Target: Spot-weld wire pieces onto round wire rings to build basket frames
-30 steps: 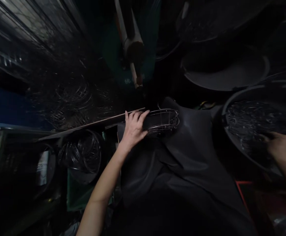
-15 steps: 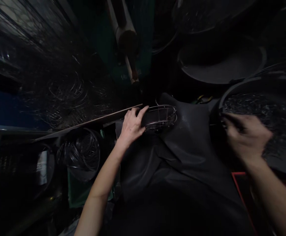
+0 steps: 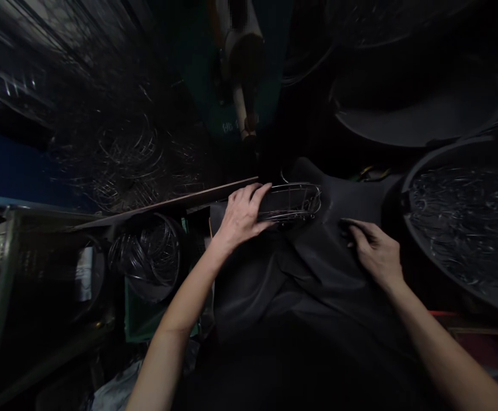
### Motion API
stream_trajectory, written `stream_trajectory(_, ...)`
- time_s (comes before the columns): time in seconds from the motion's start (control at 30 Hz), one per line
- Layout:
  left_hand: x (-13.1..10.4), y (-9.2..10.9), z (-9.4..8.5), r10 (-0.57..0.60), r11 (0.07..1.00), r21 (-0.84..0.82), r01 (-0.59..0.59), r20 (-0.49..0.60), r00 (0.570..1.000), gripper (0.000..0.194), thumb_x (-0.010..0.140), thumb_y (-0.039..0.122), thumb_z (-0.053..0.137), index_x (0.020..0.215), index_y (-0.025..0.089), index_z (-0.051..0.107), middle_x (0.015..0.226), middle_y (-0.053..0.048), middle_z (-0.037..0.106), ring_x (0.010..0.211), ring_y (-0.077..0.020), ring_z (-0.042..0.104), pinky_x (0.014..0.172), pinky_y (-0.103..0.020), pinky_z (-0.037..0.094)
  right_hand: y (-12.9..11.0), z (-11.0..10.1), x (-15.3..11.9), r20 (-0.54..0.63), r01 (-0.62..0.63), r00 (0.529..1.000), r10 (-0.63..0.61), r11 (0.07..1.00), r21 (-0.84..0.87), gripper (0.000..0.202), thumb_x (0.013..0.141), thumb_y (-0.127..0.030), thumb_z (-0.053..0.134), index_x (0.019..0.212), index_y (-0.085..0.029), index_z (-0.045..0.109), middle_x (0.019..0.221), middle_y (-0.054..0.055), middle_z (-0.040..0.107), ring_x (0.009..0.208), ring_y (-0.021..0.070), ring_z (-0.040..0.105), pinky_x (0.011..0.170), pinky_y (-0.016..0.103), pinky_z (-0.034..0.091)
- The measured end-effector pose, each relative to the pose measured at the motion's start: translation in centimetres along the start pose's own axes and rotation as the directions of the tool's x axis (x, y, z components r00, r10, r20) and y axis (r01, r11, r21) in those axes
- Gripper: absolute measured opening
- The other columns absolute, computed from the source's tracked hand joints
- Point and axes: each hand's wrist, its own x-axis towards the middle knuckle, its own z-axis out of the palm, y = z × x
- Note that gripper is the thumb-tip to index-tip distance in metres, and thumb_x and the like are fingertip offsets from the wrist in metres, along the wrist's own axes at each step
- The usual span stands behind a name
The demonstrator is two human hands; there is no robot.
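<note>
My left hand (image 3: 243,216) grips the left end of a round shiny wire frame (image 3: 298,212), thumb below and fingers above. The frame rests on the dark apron (image 3: 317,262) over my lap, its looped wire edge facing right. My right hand (image 3: 378,251) is just right of the frame, apart from it, thumb and fingers pinched together. Whatever is between those fingertips is too dark and small to make out.
To the right, a large round tub (image 3: 415,228) holds many small bent wire pieces (image 3: 475,222). Another wide basin (image 3: 420,125) stands behind it. A bucket (image 3: 175,268) of wire rings is at left. Ahead are a green machine (image 3: 227,123) and a wooden board edge (image 3: 189,200).
My right hand has moved left from the tub of wire pieces to beside the wire frame. My left hand keeps its grip on the frame. The view has shifted slightly.
</note>
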Motion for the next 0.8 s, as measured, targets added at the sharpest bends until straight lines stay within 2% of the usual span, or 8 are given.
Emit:
stream_trajectory(0.07, 0.2, 0.3, 0.0, -0.013, 0.999, -0.031, 0.012, -0.011, 1.000, 0.079, 0.072, 0.034, 0.075, 0.138, 0.013, 0.038, 0.133, -0.016, 0.052, 0.123, -0.0316, 0.050, 0.101, -0.046, 0.042, 0.4, -0.2, 0.3, 0.081, 0.062, 0.995, -0.061, 0.998, -0.011, 0.030, 0.086, -0.047, 0.056, 0.100, -0.026, 0.073, 0.091, 0.006, 0.070, 0.055, 0.0156, 0.058, 0.059, 0.032, 0.049)
stream_trajectory(0.2, 0.5, 0.3, 0.6, -0.012, 0.994, -0.107, 0.005, -0.065, 0.998, 0.068, 0.073, 0.023, 0.070, 0.134, 0.012, 0.042, 0.132, -0.013, 0.054, 0.123, -0.0274, 0.051, 0.104, -0.040, 0.043, 1.0, -0.7, 0.6, 0.186, 0.209, 0.964, -0.192, 0.975, -0.080, 0.031, 0.089, -0.042, 0.053, 0.108, -0.026, 0.071, 0.098, 0.005, 0.069, 0.081, 0.0196, 0.065, 0.078, 0.036, 0.051)
stream_trajectory(0.27, 0.6, -0.1, 0.9, 0.005, 0.991, -0.131, -0.015, -0.078, 0.997, 0.066, 0.073, 0.019, 0.069, 0.134, 0.013, 0.043, 0.132, -0.012, 0.054, 0.123, -0.0255, 0.052, 0.105, -0.037, 0.044, 0.6, -0.8, 0.7, 0.155, 0.143, 0.979, -0.133, 0.989, -0.050, 0.031, 0.087, -0.043, 0.056, 0.108, -0.025, 0.071, 0.093, 0.004, 0.069, 0.075, 0.0186, 0.065, 0.076, 0.036, 0.052)
stream_trajectory(0.4, 0.6, -0.6, 0.8, -0.002, 0.993, -0.116, -0.008, -0.083, 0.997, 0.066, 0.073, 0.019, 0.070, 0.133, 0.015, 0.043, 0.130, -0.012, 0.056, 0.121, -0.0245, 0.054, 0.104, -0.037, 0.046, -2.4, -0.3, 0.8, 0.113, -0.137, 0.986, 0.121, 0.980, 0.143, 0.035, 0.082, -0.046, 0.067, 0.105, -0.020, 0.069, 0.085, 0.004, 0.069, 0.065, 0.0169, 0.064, 0.060, 0.030, 0.053)
stream_trajectory(0.47, 0.8, -0.4, 0.4, -0.023, 0.996, -0.094, 0.010, -0.132, 0.991, 0.065, 0.073, 0.018, 0.070, 0.132, 0.014, 0.044, 0.128, -0.012, 0.057, 0.120, -0.0239, 0.055, 0.103, -0.037, 0.048, -4.4, 0.5, 1.3, 0.161, -0.182, 0.976, 0.144, 0.952, 0.248, 0.037, 0.079, -0.048, 0.070, 0.103, -0.019, 0.067, 0.084, 0.004, 0.068, 0.066, 0.0174, 0.065, 0.056, 0.027, 0.052)
stream_trajectory(0.6, 1.5, 0.4, -0.3, -0.037, 0.999, 0.002, 0.039, -0.279, 0.959, 0.059, 0.071, 0.012, 0.071, 0.125, 0.015, 0.049, 0.119, -0.011, 0.062, 0.111, -0.0240, 0.061, 0.101, -0.038, 0.049, -8.2, 3.8, 3.7, 0.264, -0.144, 0.963, 0.045, 0.919, 0.366, 0.036, 0.078, -0.049, 0.071, 0.095, -0.018, 0.065, 0.076, 0.003, 0.067, 0.061, 0.0172, 0.064, 0.054, 0.027, 0.052)
stream_trajectory(0.7, 2.0, 0.5, -0.1, -0.010, 0.999, 0.041, 0.025, -0.320, 0.947, 0.059, 0.070, 0.012, 0.073, 0.123, 0.013, 0.049, 0.118, -0.013, 0.063, 0.111, -0.0260, 0.061, 0.102, -0.040, 0.050, -10.5, 6.3, 5.6, 0.273, -0.098, 0.962, 0.009, 0.945, 0.313, 0.032, 0.079, -0.049, 0.068, 0.091, -0.019, 0.065, 0.070, 0.001, 0.066, 0.058, 0.0168, 0.064, 0.052, 0.025, 0.049)
stream_trajectory(0.8, 2.2, 0.4, 0.4, 0.008, 0.999, 0.044, 0.007, -0.329, 0.944, 0.058, 0.070, 0.013, 0.073, 0.123, 0.011, 0.048, 0.119, -0.015, 0.062, 0.113, -0.0274, 0.060, 0.102, -0.042, 0.050, -12.3, 7.7, 6.4, 0.206, 0.009, 0.978, -0.045, 0.985, 0.173, 0.028, 0.079, -0.046, 0.067, 0.086, -0.019, 0.066, 0.069, 0.001, 0.066, 0.058, 0.0152, 0.063, 0.052, 0.023, 0.045)
